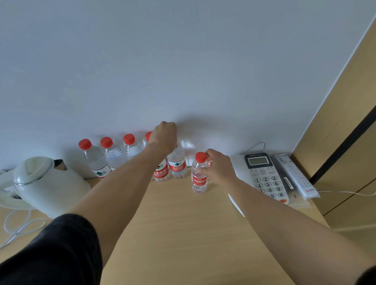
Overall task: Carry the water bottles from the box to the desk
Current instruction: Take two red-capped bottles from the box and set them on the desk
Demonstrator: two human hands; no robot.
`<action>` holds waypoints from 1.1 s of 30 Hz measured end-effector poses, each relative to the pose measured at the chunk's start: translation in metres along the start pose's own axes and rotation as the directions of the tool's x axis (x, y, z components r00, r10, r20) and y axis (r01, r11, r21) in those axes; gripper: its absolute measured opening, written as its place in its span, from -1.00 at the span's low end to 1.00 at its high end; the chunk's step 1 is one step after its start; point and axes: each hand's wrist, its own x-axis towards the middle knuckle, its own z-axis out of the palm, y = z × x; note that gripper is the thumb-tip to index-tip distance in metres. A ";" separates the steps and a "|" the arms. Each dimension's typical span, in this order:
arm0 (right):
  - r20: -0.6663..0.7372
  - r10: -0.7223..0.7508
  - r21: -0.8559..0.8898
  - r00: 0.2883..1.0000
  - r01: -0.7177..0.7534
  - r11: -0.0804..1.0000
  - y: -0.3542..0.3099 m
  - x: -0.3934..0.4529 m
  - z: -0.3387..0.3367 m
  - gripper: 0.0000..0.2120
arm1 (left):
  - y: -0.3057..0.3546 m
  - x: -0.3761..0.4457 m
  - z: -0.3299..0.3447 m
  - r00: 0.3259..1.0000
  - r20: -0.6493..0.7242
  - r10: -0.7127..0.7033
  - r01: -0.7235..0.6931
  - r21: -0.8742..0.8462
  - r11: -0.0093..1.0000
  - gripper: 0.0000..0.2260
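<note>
Left hand (164, 137), centre of frame, covers the cap and neck of one bottle (177, 164); its fingers are out of sight behind the knuckles. The left forearm hides the lower half of the fourth bottle (161, 172) in the row. Phone (265, 175) label print is too small to read. The kettle (48, 183) base is cut off at the left edge.

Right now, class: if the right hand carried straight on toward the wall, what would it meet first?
The right hand, gripping a bottle, points toward the wall. The desk ahead looks free; probably the wall first, though depth is unclear.
</note>
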 end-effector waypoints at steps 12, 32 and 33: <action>-0.074 0.010 0.050 0.997 -0.006 0.999 -0.015 0.031 0.008 -0.62 | -0.009 -0.005 0.008 0.998 -0.069 -0.008 0.002 -0.077 0.997 -0.82; -0.139 -0.105 0.064 0.985 0.114 0.991 -0.018 0.059 0.016 -0.61 | -0.011 0.001 0.013 0.995 -0.102 -0.004 -0.006 -0.104 0.995 -0.85; -0.138 -0.108 0.068 0.985 0.118 0.991 -0.018 0.059 0.016 -0.61 | -0.011 0.000 0.013 0.995 -0.103 -0.003 -0.008 -0.102 0.995 -0.85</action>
